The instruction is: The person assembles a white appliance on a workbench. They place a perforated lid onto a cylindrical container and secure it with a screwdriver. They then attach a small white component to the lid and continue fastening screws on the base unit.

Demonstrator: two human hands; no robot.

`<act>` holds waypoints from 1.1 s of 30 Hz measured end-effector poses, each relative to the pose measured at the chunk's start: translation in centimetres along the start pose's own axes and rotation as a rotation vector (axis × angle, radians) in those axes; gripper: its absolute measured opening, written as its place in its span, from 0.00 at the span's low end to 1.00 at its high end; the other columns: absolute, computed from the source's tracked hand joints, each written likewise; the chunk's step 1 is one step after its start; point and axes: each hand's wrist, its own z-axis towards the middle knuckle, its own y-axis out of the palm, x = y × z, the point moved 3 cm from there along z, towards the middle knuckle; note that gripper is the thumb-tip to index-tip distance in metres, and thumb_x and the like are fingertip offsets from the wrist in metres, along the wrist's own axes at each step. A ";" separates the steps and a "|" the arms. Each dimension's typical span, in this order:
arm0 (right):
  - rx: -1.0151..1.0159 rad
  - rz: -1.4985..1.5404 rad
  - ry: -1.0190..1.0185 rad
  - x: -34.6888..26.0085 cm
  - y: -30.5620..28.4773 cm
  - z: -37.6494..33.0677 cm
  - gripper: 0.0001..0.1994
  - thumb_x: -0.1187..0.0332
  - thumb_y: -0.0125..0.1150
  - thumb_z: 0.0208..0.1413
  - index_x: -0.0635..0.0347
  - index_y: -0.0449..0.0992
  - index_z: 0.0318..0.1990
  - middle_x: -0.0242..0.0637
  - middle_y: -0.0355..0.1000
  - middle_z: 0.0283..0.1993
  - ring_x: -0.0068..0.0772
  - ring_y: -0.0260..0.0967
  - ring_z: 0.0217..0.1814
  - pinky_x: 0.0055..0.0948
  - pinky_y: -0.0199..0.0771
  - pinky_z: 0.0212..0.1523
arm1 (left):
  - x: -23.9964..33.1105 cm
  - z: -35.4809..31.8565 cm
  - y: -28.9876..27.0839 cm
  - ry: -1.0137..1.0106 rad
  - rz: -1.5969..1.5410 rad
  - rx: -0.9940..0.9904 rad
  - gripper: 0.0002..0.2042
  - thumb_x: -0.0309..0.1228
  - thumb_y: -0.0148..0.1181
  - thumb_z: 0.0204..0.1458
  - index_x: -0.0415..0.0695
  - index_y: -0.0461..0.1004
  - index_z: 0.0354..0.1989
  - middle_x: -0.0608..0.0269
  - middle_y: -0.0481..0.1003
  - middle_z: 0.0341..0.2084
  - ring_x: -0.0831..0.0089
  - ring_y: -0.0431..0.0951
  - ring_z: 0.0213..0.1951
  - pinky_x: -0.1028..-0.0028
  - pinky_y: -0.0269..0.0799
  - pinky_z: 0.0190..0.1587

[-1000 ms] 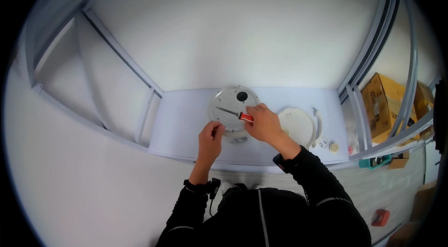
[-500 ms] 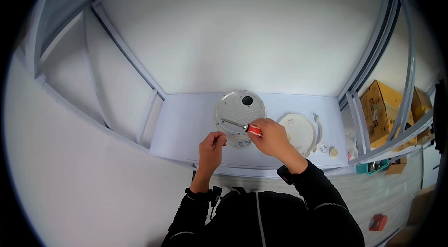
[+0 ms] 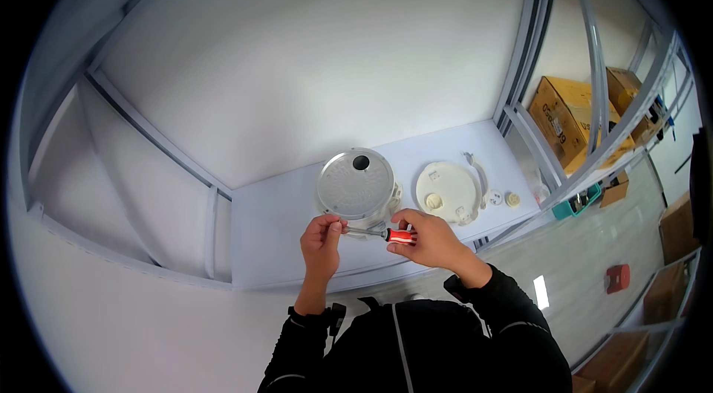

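My right hand [image 3: 434, 242] is wrapped round the red and black handle of a screwdriver [image 3: 401, 237], its shaft lying level and pointing left. At the shaft's tip, the fingers of my left hand [image 3: 321, 248] are pinched together; whatever sits between them is too small to make out. Just beyond both hands stands a round appliance body [image 3: 356, 189] with a grey metal plate on top, a dark round hole near its far edge and small fasteners round the rim. My hands partly cover its near side.
Right of the body lie a round off-white cover [image 3: 445, 183], a curved handle-like part [image 3: 479, 174] and small round pieces [image 3: 512, 200] on the white table [image 3: 275, 222]. Metal frame posts [image 3: 526, 44] flank the table. Beyond are cardboard boxes [image 3: 561, 122], a teal bin [image 3: 575, 203] and a red stool [image 3: 617, 278].
The screwdriver has come off the metal plate and nearer to me, its tip now at my left fingertips. My view has turned toward the right.
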 end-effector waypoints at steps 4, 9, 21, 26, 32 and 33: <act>0.073 -0.053 -0.090 -0.8 1.2 -0.2 0.23 0.55 0.80 0.52 0.53 0.83 0.53 0.37 0.79 0.38 0.45 0.77 0.35 0.38 0.77 0.36 | 0.7 0.3 -1.3 -0.053 -0.056 -0.105 0.06 0.25 0.57 0.70 0.37 0.76 0.49 0.58 0.83 0.38 0.72 0.84 0.40 0.72 0.79 0.49; 0.079 -0.091 -0.063 -2.9 3.1 -0.6 0.25 0.54 0.80 0.52 0.50 0.84 0.57 0.38 0.79 0.37 0.44 0.77 0.34 0.38 0.76 0.36 | 0.8 0.5 -3.5 -0.058 -0.050 -0.175 0.06 0.25 0.58 0.70 0.37 0.76 0.49 0.57 0.83 0.37 0.71 0.85 0.40 0.72 0.79 0.48; 0.096 -0.139 0.078 -5.5 7.7 -2.4 0.23 0.53 0.77 0.54 0.45 0.84 0.57 0.35 0.81 0.39 0.48 0.79 0.37 0.41 0.77 0.37 | -0.2 -0.1 -7.5 -0.085 -0.106 -0.296 0.06 0.27 0.58 0.70 0.37 0.76 0.49 0.59 0.82 0.39 0.70 0.85 0.39 0.69 0.81 0.47; 0.134 -0.219 0.101 -6.7 7.9 -2.6 0.21 0.54 0.76 0.54 0.46 0.85 0.55 0.34 0.81 0.37 0.47 0.79 0.37 0.42 0.77 0.37 | -0.3 0.4 -7.8 -0.087 -0.103 -0.340 0.06 0.27 0.58 0.70 0.36 0.76 0.48 0.59 0.82 0.39 0.70 0.85 0.39 0.70 0.81 0.47; 0.108 -0.333 0.056 -8.2 7.2 -2.9 0.24 0.61 0.77 0.52 0.46 0.82 0.58 0.34 0.78 0.44 0.46 0.80 0.41 0.40 0.80 0.40 | 0.0 0.9 -7.9 -0.095 -0.042 -0.380 0.05 0.24 0.58 0.69 0.35 0.77 0.47 0.59 0.82 0.37 0.71 0.85 0.38 0.71 0.81 0.47; 0.109 -0.344 0.019 -8.6 6.8 -3.0 0.25 0.64 0.77 0.51 0.46 0.81 0.59 0.34 0.77 0.46 0.45 0.80 0.42 0.39 0.80 0.40 | 0.0 1.0 -7.9 -0.100 -0.026 -0.386 0.05 0.24 0.58 0.69 0.35 0.77 0.47 0.59 0.82 0.37 0.71 0.85 0.38 0.71 0.81 0.47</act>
